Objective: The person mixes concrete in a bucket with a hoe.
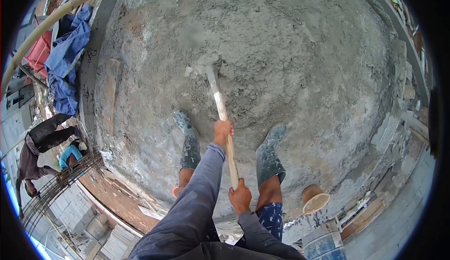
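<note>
The wooden handle [224, 128] of a long tool runs from the person's hands down and away into a broad heap of grey wet cement mix [262, 58], where its far end, caked in grey, is sunk into the surface (the blade itself is too coated to make out). In the head view the left hand [222, 131] is wrapped fully around the handle partway along, at the end of a long grey sleeve, and the right hand [240, 195] is closed tight around the near end, closer to the body. Both feet stand in the mix in grey-smeared rubber boots [268, 154], one on either side of the handle. Just right of the right leg sits a small round bucket [314, 199] at the heap's edge. Far to the left, beyond the concrete rim, a blue tarpaulin [68, 53] lies crumpled, and below it another person [42, 145] bends over steel bars.
</note>
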A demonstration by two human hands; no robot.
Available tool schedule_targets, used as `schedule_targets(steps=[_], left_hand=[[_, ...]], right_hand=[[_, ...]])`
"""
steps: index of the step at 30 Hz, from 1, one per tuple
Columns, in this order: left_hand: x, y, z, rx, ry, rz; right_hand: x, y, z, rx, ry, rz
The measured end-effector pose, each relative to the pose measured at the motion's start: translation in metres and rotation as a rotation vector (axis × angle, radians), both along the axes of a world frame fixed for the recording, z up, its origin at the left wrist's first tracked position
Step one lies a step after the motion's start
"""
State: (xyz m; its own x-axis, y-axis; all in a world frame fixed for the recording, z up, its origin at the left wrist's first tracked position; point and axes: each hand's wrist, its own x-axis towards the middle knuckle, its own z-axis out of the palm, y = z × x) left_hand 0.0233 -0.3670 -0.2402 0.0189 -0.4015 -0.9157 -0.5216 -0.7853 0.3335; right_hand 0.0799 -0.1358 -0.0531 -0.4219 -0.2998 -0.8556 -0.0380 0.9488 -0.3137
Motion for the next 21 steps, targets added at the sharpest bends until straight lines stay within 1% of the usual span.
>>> schedule_targets(steps=[1,3,5,6,7,8,9,10,11,14,15,17,18,19,20,21], left_hand=[[0.012,0.019,-0.010,0.025,-0.029,-0.004],[0.044,0.025,0.008,0.113,0.051,0.006],[0.073,0.023,0.028,0.118,-0.004,-0.055],[0.078,0.011,0.032,0.116,-0.029,-0.092],[0.071,-0.008,0.040,0.087,0.001,-0.113],[0.075,-0.019,0.052,0.076,0.006,-0.123],[0.076,-0.034,0.071,0.056,0.009,-0.123],[0.065,-0.061,0.086,0.014,-0.004,-0.067],[0.046,-0.091,0.092,-0.044,0.046,-0.065],[-0.014,-0.176,0.112,-0.188,0.166,-0.027],[-0.034,-0.198,0.109,-0.259,0.199,-0.022],[-0.060,-0.221,0.083,-0.349,0.217,-0.038],[-0.059,-0.211,0.066,-0.308,0.189,-0.049],[-0.056,-0.194,0.043,-0.262,0.159,-0.065],[-0.038,-0.162,0.020,-0.199,0.121,-0.087],[-0.023,-0.126,0.011,-0.168,0.044,-0.133]], right_hand=[[0.005,0.001,0.006,0.010,0.010,-0.018],[0.041,0.001,0.041,0.069,-0.033,-0.071],[0.072,-0.021,0.061,0.111,-0.079,-0.119],[0.081,-0.036,0.060,0.094,-0.055,-0.149],[0.094,-0.048,0.061,0.088,-0.041,-0.184],[0.113,-0.051,0.072,0.103,-0.050,-0.209],[0.115,-0.063,0.072,0.062,-0.022,-0.203],[0.111,-0.077,0.065,-0.002,0.028,-0.188],[0.101,-0.089,0.052,-0.069,0.089,-0.171],[0.037,-0.148,0.004,-0.201,0.148,-0.118],[0.015,-0.168,-0.010,-0.244,0.170,-0.110],[-0.014,-0.190,-0.030,-0.227,0.180,-0.088],[-0.021,-0.191,-0.038,-0.219,0.189,-0.079],[-0.013,-0.178,-0.040,-0.149,0.148,-0.094],[0.003,-0.156,-0.034,-0.078,0.109,-0.109],[0.021,-0.133,-0.025,-0.009,0.071,-0.125]])
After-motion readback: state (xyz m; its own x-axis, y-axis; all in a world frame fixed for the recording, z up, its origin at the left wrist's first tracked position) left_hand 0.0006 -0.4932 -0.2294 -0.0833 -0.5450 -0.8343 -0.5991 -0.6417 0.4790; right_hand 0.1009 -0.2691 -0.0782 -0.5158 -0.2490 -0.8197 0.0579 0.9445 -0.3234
